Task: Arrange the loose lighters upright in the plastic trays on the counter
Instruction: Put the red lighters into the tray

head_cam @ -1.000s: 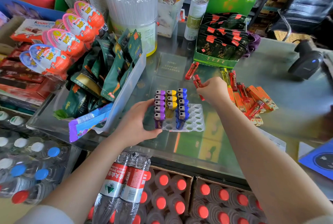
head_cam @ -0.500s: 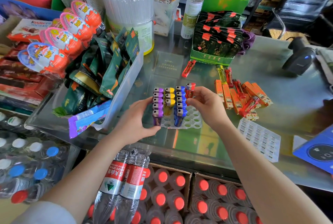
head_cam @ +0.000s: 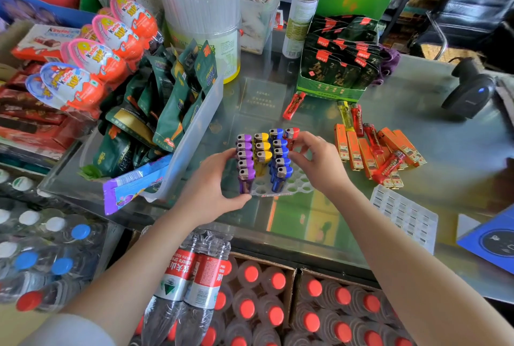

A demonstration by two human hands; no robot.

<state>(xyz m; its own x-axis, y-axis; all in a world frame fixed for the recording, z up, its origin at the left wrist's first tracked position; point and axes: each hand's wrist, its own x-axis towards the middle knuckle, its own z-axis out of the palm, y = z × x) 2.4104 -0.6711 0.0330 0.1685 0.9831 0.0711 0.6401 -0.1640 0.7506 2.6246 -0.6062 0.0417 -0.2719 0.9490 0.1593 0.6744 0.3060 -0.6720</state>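
Observation:
A clear plastic tray [head_cam: 299, 185] with round holes sits mid-counter. It holds upright rows of purple lighters [head_cam: 244, 155], yellow lighters [head_cam: 262, 149] and blue lighters [head_cam: 279, 155]. My left hand [head_cam: 211, 192] grips the tray's left side, thumb at its front edge. My right hand [head_cam: 317, 162] pinches a red lighter [head_cam: 291, 135], standing upright at the far end of the fourth row. Loose orange and red lighters [head_cam: 372, 151] lie to the right, and one more red lighter [head_cam: 293, 105] lies behind the tray. A second, empty tray [head_cam: 403, 213] lies at the right front.
A clear bin of green snack packets [head_cam: 178, 112] stands close on the tray's left. A green display box [head_cam: 338, 67] stands behind, a barcode scanner [head_cam: 470, 90] far right. Bottles fill the crates below the counter's front edge [head_cam: 278, 248].
My right hand brought the red lighter from the loose pile back to the tray and set it upright at the far end of a new row. The left hand stayed on the tray.

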